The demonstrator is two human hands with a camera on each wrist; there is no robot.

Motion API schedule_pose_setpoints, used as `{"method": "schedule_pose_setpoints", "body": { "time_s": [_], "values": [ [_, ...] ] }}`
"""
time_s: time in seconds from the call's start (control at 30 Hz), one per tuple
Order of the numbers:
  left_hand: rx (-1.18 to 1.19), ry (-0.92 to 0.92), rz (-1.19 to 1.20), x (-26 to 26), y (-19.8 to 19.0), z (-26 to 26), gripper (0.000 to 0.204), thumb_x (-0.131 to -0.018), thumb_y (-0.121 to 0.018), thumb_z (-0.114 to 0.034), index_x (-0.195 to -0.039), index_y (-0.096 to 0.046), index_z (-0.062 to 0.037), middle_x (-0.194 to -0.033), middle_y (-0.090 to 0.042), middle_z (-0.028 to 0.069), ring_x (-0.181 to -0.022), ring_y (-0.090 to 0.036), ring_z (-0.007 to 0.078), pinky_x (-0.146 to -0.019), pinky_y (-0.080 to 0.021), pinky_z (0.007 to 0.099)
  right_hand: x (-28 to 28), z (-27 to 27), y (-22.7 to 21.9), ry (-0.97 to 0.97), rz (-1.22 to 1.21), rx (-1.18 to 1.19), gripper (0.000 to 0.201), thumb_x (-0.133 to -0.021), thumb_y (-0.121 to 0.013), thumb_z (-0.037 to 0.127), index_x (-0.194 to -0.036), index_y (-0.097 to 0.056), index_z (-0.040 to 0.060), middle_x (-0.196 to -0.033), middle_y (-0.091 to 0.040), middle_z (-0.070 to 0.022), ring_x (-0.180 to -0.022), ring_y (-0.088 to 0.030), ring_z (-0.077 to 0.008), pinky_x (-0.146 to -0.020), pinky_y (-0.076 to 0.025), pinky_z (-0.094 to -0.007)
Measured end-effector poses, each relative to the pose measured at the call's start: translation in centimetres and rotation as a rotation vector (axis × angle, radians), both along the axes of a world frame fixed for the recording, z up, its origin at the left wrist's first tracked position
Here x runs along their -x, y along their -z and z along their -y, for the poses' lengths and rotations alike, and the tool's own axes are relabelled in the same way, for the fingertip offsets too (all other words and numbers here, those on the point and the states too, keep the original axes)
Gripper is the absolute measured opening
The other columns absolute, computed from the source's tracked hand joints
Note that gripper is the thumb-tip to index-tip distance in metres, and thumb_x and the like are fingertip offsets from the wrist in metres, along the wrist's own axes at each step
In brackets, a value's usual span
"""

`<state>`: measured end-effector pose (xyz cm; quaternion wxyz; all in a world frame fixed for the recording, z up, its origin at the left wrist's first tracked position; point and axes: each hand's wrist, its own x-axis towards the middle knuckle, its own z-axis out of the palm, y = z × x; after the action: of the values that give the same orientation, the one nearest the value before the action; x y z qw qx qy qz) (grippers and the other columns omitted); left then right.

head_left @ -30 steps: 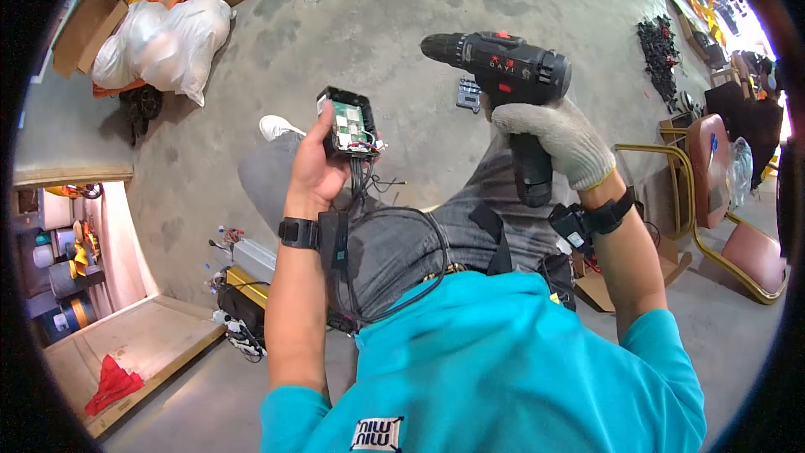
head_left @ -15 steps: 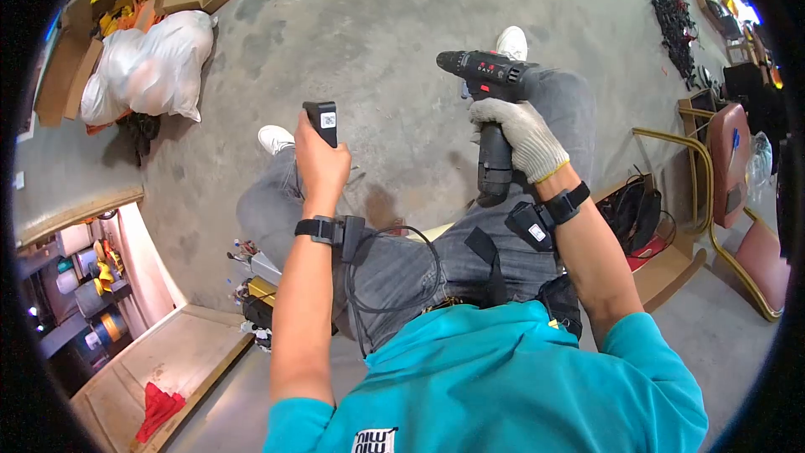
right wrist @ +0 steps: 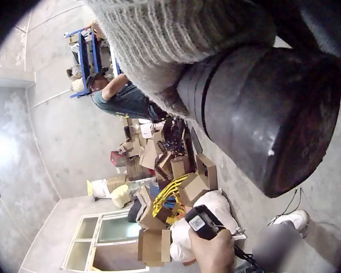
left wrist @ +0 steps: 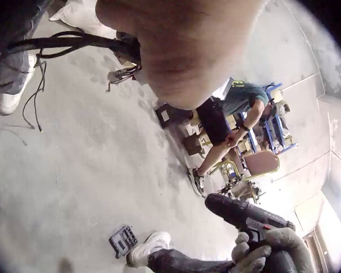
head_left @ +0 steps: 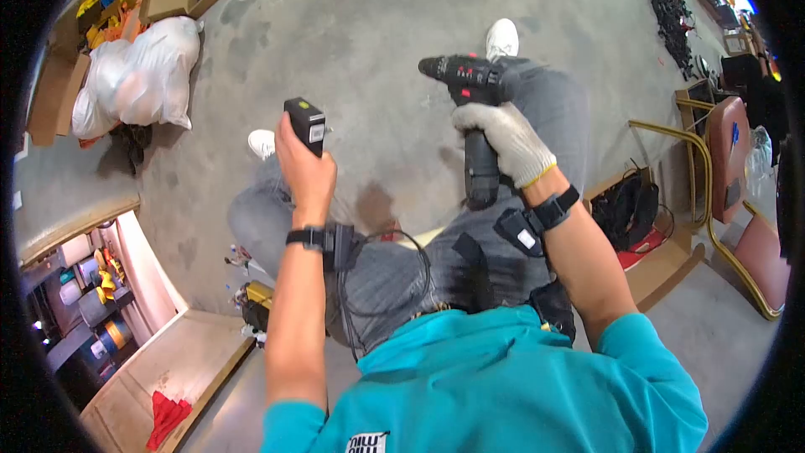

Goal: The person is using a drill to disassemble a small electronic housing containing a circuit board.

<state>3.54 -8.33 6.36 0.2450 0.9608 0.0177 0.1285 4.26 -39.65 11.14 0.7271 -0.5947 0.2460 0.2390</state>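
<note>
In the head view, my bare left hand (head_left: 309, 176) holds up a small black electronics box (head_left: 306, 127) with a white label facing me. Its open side is turned away. Thin black cables (left wrist: 68, 42) hang under the hand in the left wrist view. My right hand (head_left: 510, 141), in a pale knitted glove, grips the handle of a black cordless drill (head_left: 474, 74). The drill's chuck points left toward the box, with a wide gap between them. In the right wrist view the drill's battery base (right wrist: 256, 119) fills the near side.
On the floor lies a small grey case (left wrist: 123, 241) near a shoe. A white sack (head_left: 138, 75) and cardboard boxes stand at the left, a pink chair (head_left: 728, 159) at the right. Another person (left wrist: 238, 114) is in the background. A cable loop (head_left: 428, 273) hangs at my lap.
My left hand has turned the box over, so its green circuit board no longer shows and a labelled side does. The right hand has shifted left and slightly down with the drill.
</note>
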Motion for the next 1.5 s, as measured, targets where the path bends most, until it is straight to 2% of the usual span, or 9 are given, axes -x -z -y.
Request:
{"method": "schedule_pose_setpoints", "body": {
  "time_s": [0.43, 0.47, 0.5, 0.6, 0.73, 0.83, 1.0, 1.4, 1.5],
  "values": [
    [0.207, -0.114, -0.136, 0.9, -1.7, 0.4, 0.081, -0.076, -0.069, -0.001, -0.15, -0.036, 0.0026, -0.142, -0.049, 0.0277, -0.134, -0.048, 0.043, -0.114, -0.038, 0.0456, 0.4, 0.3, -0.6, -0.031, -0.03, 0.024, 0.023, -0.079, -0.071, 0.017, -0.093, -0.065, 0.0004, -0.078, -0.061, -0.0069, -0.067, -0.06, -0.0167, -0.064, -0.054, -0.0315],
    [0.177, -0.141, -0.067, 0.8, -0.9, -0.2, 0.064, -0.079, -0.064, -0.002, -0.14, -0.045, 0.0027, -0.119, -0.064, 0.0178, -0.107, -0.065, 0.0325, -0.096, -0.051, 0.0395, 0.8, 0.0, -0.4, -0.036, -0.035, 0.022, 0.023, -0.079, -0.071, 0.017, -0.093, -0.065, 0.0004, -0.078, -0.061, -0.0069, -0.067, -0.06, -0.0167, -0.064, -0.054, -0.0315],
    [0.178, -0.145, -0.047, 0.3, -0.1, -1.2, 0.064, -0.079, -0.064, -0.002, -0.14, -0.045, 0.0027, -0.119, -0.064, 0.0178, -0.107, -0.065, 0.0325, -0.096, -0.051, 0.0395, 0.3, -0.1, 0.0, -0.015, -0.02, 0.022, 0.025, -0.077, -0.071, 0.015, -0.096, -0.064, 0.0011, -0.077, -0.061, -0.0071, -0.064, -0.06, -0.018, -0.06, -0.053, -0.0335],
    [0.881, -0.246, -0.216, 1.0, 0.5, -3.7, 0.034, -0.082, -0.055, 0.005, -0.115, -0.057, -0.001, -0.098, -0.069, 0.0062, -0.085, -0.068, 0.0175, -0.079, -0.055, 0.0325, 0.5, 0.1, 1.0, 0.004, -0.041, 0.022, 0.028, -0.076, -0.071, 0.012, -0.101, -0.063, 0.002, -0.078, -0.062, -0.008, -0.062, -0.061, -0.0198, -0.056, -0.053, -0.0359],
    [1.521, -0.099, -0.382, 2.2, -2.6, -5.4, 0.065, -0.082, -0.05, -0.007, -0.144, -0.045, 0.0105, -0.136, -0.061, 0.0277, -0.125, -0.062, 0.0416, -0.104, -0.052, 0.0532, 0.3, -0.4, 1.1, 0.086, -0.08, -0.042, 0.029, -0.079, -0.072, 0.012, -0.104, -0.061, 0.0018, -0.079, -0.064, -0.0102, -0.064, -0.064, -0.0221, -0.058, -0.056, -0.0373],
    [1.806, -0.008, -0.434, 3.5, -4.7, -5.0, 0.075, -0.08, -0.056, -0.012, -0.15, -0.038, 0.0093, -0.145, -0.052, 0.0307, -0.134, -0.054, 0.0451, -0.112, -0.045, 0.0585, 0.1, -0.6, 1.8, 0.107, -0.105, -0.132, 0.03, -0.082, -0.073, 0.013, -0.106, -0.058, 0.0006, -0.08, -0.065, -0.0117, -0.065, -0.066, -0.0235, -0.059, -0.059, -0.0385],
    [1.921, 0.077, -0.459, 4.3, -5.7, -4.3, 0.083, -0.082, -0.064, -0.019, -0.154, -0.033, 0.0057, -0.15, -0.046, 0.0322, -0.14, -0.046, 0.0493, -0.113, -0.041, 0.0648, -0.2, -1.0, 1.8, 0.113, -0.224, -0.123, 0.031, -0.084, -0.073, 0.015, -0.106, -0.058, -0.0008, -0.085, -0.065, -0.0115, -0.066, -0.067, -0.0235, -0.059, -0.06, -0.0388],
    [1.931, -0.018, -0.427, 5.5, -1.3, -5.8, 0.069, -0.091, -0.058, -0.017, -0.153, -0.036, 0.0049, -0.145, -0.053, 0.0289, -0.134, -0.053, 0.0443, -0.107, -0.05, 0.0551, -1.4, -2.4, 3.5, -0.21, -0.206, 0.047, 0.03, -0.084, -0.073, 0.025, -0.097, -0.065, -0.0012, -0.08, -0.065, -0.0094, -0.064, -0.063, -0.0175, -0.055, -0.051, -0.0324],
    [1.909, -0.123, -0.434, 5.4, 0.0, -5.9, 0.064, -0.091, -0.057, -0.015, -0.15, -0.04, 0.0046, -0.142, -0.057, 0.0265, -0.132, -0.056, 0.0428, -0.103, -0.052, 0.0536, -3.9, -1.2, 10.4, -0.387, -0.125, 0.109, 0.026, -0.083, -0.072, 0.023, -0.092, -0.064, -0.0013, -0.078, -0.064, -0.0104, -0.063, -0.063, -0.0183, -0.055, -0.051, -0.0331]
  ]
}}
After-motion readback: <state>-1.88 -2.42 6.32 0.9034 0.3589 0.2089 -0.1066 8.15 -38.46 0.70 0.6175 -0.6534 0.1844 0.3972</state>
